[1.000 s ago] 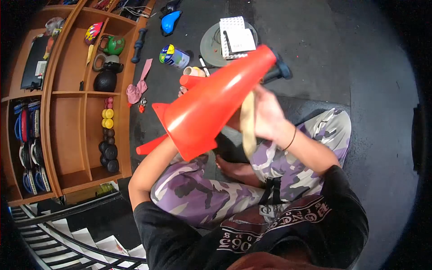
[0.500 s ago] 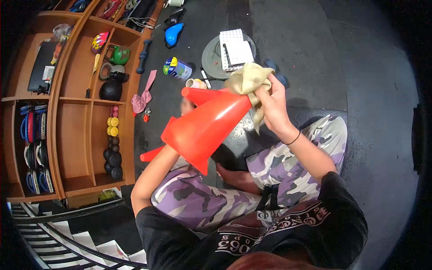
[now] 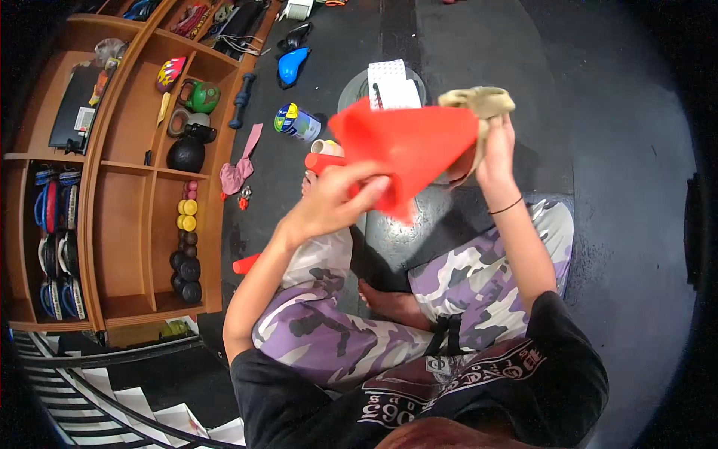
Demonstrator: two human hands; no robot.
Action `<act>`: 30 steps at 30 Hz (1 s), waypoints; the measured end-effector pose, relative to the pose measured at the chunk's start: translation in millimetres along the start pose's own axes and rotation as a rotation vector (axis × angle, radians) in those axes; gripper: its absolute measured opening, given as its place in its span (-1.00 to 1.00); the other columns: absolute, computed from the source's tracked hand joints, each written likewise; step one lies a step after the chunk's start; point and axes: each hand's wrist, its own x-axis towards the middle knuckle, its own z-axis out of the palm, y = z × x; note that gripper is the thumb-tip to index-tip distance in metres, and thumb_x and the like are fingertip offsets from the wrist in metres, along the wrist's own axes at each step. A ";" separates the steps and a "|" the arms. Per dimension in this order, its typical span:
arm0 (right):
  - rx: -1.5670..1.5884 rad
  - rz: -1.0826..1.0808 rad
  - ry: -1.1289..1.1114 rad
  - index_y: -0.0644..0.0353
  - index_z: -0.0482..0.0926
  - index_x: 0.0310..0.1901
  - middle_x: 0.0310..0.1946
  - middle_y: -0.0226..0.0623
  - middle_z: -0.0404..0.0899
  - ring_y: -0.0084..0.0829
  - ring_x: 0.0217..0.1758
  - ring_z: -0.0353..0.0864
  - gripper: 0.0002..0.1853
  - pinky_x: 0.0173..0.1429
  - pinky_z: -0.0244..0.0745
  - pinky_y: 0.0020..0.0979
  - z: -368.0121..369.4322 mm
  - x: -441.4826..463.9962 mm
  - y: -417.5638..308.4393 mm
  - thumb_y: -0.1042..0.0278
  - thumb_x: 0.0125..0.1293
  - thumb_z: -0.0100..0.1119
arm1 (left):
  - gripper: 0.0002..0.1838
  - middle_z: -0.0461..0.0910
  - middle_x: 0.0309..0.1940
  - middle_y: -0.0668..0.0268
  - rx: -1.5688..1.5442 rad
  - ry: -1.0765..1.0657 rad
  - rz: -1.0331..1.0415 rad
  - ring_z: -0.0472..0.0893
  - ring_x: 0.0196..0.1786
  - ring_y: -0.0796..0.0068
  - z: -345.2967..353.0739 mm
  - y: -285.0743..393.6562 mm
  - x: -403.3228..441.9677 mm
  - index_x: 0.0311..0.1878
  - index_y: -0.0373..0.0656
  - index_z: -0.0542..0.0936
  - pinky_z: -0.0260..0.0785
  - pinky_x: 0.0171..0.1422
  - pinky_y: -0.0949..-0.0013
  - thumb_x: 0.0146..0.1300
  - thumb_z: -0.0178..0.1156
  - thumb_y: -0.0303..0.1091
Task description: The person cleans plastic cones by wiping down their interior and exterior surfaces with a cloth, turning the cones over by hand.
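A red-orange cone [image 3: 430, 142] is held up in front of me, lying sideways with its wide base toward the left. My left hand [image 3: 336, 198] grips the base rim, thumb and fingers curled at the opening. At the narrow tip, my right hand [image 3: 496, 157] is closed on a beige cloth [image 3: 479, 101], which is bunched against the cone's end. Behind my left hand the end of another red cone [image 3: 323, 162] shows. A further red tip [image 3: 245, 264] sticks out beside my left forearm; the rest of it is hidden.
A tin [image 3: 297, 122] stands on the floor ahead, near a cream roll [image 3: 326, 147]. Papers [image 3: 396, 91] and a pen lie on a round grey plate [image 3: 351, 93]. On the left, wooden shelves [image 3: 123, 232] hold kettlebells and dumbbells; a pink cloth [image 3: 238, 172] lies beside them.
The cone has been raised and turned, its base swinging up and away from me. My left hand, mostly hidden before, now shows at the base. My right hand and the cloth moved right.
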 end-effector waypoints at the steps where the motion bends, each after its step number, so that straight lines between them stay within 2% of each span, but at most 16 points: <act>1: 0.070 0.089 0.002 0.23 0.41 0.13 0.00 -0.25 0.55 -0.34 0.04 0.60 -0.74 0.15 0.56 -0.27 -5.2 6.3 -3.9 0.36 0.53 -0.14 | -0.76 0.65 -0.26 0.22 -0.120 0.132 0.213 0.65 -0.23 0.48 1.4 -5.6 -1.3 -0.18 -0.34 0.60 0.47 -0.11 0.46 0.45 -0.03 -0.42; 2: 0.138 0.175 0.007 0.23 0.41 0.13 -0.01 -0.24 0.55 -0.31 0.04 0.60 -0.73 0.15 0.57 -0.25 -12.5 13.2 -9.5 0.30 0.54 -0.13 | -0.76 0.61 -0.32 0.24 -0.155 0.226 0.250 0.59 -0.27 0.51 -4.0 -12.0 -7.1 -0.20 -0.37 0.58 0.46 -0.15 0.42 0.46 -0.05 -0.43; 4: 0.499 0.461 -0.360 0.17 0.48 0.13 0.10 -0.16 0.55 -0.36 0.14 0.56 -0.66 0.22 0.54 -0.21 -43.2 36.5 5.8 0.13 0.52 -0.08 | -0.76 0.57 -0.37 0.28 -0.234 0.427 0.257 0.55 -0.30 0.53 -10.7 -20.6 -7.8 -0.15 -0.37 0.57 0.45 -0.13 0.42 0.46 -0.08 -0.46; 5: 0.526 0.501 -0.372 0.18 0.49 0.14 0.12 -0.16 0.54 -0.37 0.15 0.56 -0.63 0.23 0.53 -0.22 -39.4 27.1 2.9 0.10 0.51 -0.05 | -0.74 0.56 -0.33 0.30 -0.303 0.429 0.192 0.54 -0.28 0.54 -12.4 -33.9 -5.3 0.02 -0.39 0.53 0.45 -0.05 0.38 0.42 0.03 -0.40; 9: 0.562 0.623 -0.479 0.23 0.47 0.20 0.12 -0.17 0.55 -0.37 0.14 0.57 -0.58 0.24 0.51 -0.25 -21.5 -21.7 20.6 0.11 0.49 -0.02 | -0.13 0.54 0.01 0.13 -0.041 0.287 0.100 0.56 0.00 0.32 24.9 -61.8 6.5 0.45 -0.30 0.16 0.42 0.11 0.29 0.15 0.39 -0.27; 10: 0.237 0.543 -0.400 0.26 0.48 0.16 0.07 -0.20 0.56 -0.35 0.09 0.59 -0.63 0.22 0.52 -0.26 -24.1 -10.0 44.3 0.21 0.47 0.00 | -0.09 0.51 0.14 0.07 0.510 0.395 0.411 0.54 0.17 0.19 33.0 -83.9 1.2 0.46 -0.25 0.17 0.38 0.26 0.20 0.09 0.42 -0.24; 12: 0.170 0.532 -0.369 0.26 0.48 0.14 0.00 -0.25 0.58 -0.36 0.02 0.61 -0.68 0.18 0.54 -0.31 15.0 -55.3 26.6 0.32 0.44 0.01 | -0.10 0.49 0.22 0.09 0.204 0.674 0.541 0.49 0.27 0.14 65.7 -62.1 28.0 0.40 -0.26 0.25 0.34 0.33 0.17 0.01 0.47 -0.23; 14: 0.083 0.453 -0.327 0.25 0.47 0.12 -0.03 -0.29 0.58 -0.37 -0.02 0.62 -0.70 0.13 0.55 -0.38 -20.4 -45.3 102.5 0.38 0.40 0.07 | -0.11 0.49 0.22 0.10 0.206 0.637 0.514 0.50 0.27 0.14 58.9 -61.9 22.5 0.38 -0.27 0.27 0.35 0.33 0.17 0.00 0.47 -0.23; 15: 0.402 0.651 -0.432 0.20 0.44 0.17 0.00 -0.33 0.57 -0.39 -0.01 0.61 -0.66 0.11 0.55 -0.41 -20.4 -54.9 95.0 0.42 0.38 0.08 | -0.13 0.50 0.21 0.10 0.215 0.595 0.486 0.50 0.26 0.14 51.5 -65.3 15.7 0.37 -0.27 0.29 0.35 0.32 0.17 -0.01 0.47 -0.24; 18: -0.049 0.441 -0.335 0.15 0.41 0.21 0.04 -0.33 0.55 -0.40 0.02 0.60 -0.64 0.12 0.54 -0.38 -3.4 -62.4 82.9 0.39 0.40 0.07 | -0.17 0.51 0.20 0.12 0.247 0.474 0.400 0.51 0.24 0.14 20.9 -80.2 -9.5 0.33 -0.28 0.34 0.36 0.31 0.17 -0.03 0.47 -0.25; 20: -0.228 0.057 -0.689 0.14 0.41 0.18 -0.01 -0.30 0.55 -0.32 0.02 0.59 -0.65 0.16 0.52 -0.26 -12.0 -39.8 78.4 0.20 0.45 0.01 | -0.19 0.51 0.19 0.14 0.272 0.393 0.353 0.52 0.23 0.13 2.0 -87.0 -18.0 0.30 -0.28 0.37 0.36 0.30 0.17 -0.04 0.48 -0.26; 22: 0.192 0.453 -0.164 0.10 0.46 0.04 -0.07 -0.30 0.55 -0.29 0.01 0.58 -0.69 0.11 0.53 -0.22 -2.3 -42.2 41.5 0.09 0.43 -0.01 | -0.23 0.53 0.17 0.13 0.267 0.325 0.246 0.53 0.21 0.12 -5.0 -84.6 -19.4 0.24 -0.28 0.42 0.37 0.28 0.17 -0.08 0.49 -0.27; 25: 0.410 0.453 -0.362 0.06 0.48 -0.15 -0.12 -0.32 0.56 -0.33 -0.07 0.56 -0.67 -0.03 0.52 -0.24 5.7 -19.0 -6.4 -0.02 0.47 -0.10 | -0.27 0.58 0.06 0.06 0.210 0.257 0.086 0.53 0.14 0.06 -8.5 -78.9 -9.1 0.10 -0.24 0.53 0.40 0.21 0.16 -0.19 0.54 -0.16; 26: 0.793 0.451 -0.901 0.08 0.43 0.14 0.13 -0.20 0.50 -0.15 0.17 0.51 -0.57 0.16 0.47 0.09 -20.3 13.1 5.9 0.00 0.52 -0.31 | -0.25 0.58 0.04 0.05 0.289 0.251 0.075 0.51 0.14 0.05 -4.0 -81.6 -8.0 0.09 -0.25 0.53 0.40 0.21 0.15 -0.21 0.54 -0.11; 28: 0.470 0.322 -0.369 0.14 0.47 0.09 0.01 -0.24 0.56 -0.26 -0.02 0.57 -0.55 0.02 0.52 -0.15 14.1 -28.3 -48.6 -0.05 0.54 -0.25 | -0.21 0.58 -0.01 0.04 0.435 0.235 0.051 0.48 0.13 0.04 9.4 -88.0 -4.3 0.07 -0.26 0.53 0.40 0.20 0.13 -0.24 0.54 -0.02; 30: 0.460 0.254 -0.310 0.16 0.34 0.29 0.19 -0.17 0.49 -0.14 0.25 0.51 -0.47 0.29 0.45 -0.06 23.8 -48.7 -61.4 -0.05 0.54 -0.31 | -0.16 0.49 0.09 0.02 0.416 0.155 -0.027 0.43 0.20 -0.03 18.1 -77.8 -3.0 0.15 -0.23 0.49 0.34 0.27 0.05 -0.23 0.53 -0.02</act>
